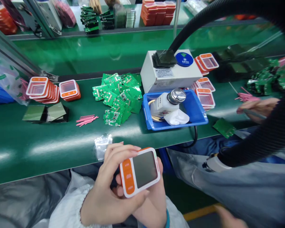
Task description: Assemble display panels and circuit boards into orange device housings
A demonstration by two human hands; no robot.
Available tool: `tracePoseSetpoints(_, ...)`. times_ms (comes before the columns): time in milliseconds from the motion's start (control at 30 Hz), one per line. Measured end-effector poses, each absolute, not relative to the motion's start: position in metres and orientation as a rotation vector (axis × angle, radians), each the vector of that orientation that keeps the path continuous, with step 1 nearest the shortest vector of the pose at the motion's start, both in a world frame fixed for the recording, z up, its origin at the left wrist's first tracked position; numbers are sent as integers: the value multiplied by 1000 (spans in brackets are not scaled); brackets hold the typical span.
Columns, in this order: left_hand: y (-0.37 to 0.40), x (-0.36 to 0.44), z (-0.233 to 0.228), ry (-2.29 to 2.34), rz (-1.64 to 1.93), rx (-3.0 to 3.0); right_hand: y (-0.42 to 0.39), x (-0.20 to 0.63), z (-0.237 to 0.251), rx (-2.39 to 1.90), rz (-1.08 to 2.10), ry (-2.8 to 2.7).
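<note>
A small orange-and-white LCD device is held over my lap, just off the bench's front edge. Its grey screen faces up, and a strip of three orange buttons runs along its left side. My left hand grips it from the left, fingers along the upper edge and thumb at the lower edge. From below and behind, my right hand supports it, with the fingers partly hidden by the device. A small clear plastic bag lies on the bench edge just beyond my left fingers.
On the green bench lie green circuit boards, pink strips, dark LCD panels and orange-white housings. A blue tray holds a pump bottle. A black hose arches overhead; a co-worker's hand is at right.
</note>
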State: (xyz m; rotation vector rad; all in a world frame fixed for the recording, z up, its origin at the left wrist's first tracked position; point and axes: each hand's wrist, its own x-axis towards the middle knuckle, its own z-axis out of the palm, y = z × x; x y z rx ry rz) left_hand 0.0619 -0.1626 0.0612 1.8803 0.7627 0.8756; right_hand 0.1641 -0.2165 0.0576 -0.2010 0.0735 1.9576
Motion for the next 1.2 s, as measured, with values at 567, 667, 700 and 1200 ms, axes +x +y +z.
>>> tracePoseSetpoints(567, -170, 65, 58, 776, 1043, 1843, -211, 169, 67, -259, 1986, 212)
tracePoseSetpoints(667, -172, 66, 56, 791, 1125, 1839, -211, 171, 65, -298, 2052, 179)
tracePoseSetpoints(700, -172, 65, 55, 806, 1138, 1860, -211, 172, 64, -317, 2073, 170)
tracePoseSetpoints(1200, -181, 56, 52, 860, 1366, 1786, -207, 166, 57, -555, 2253, -147)
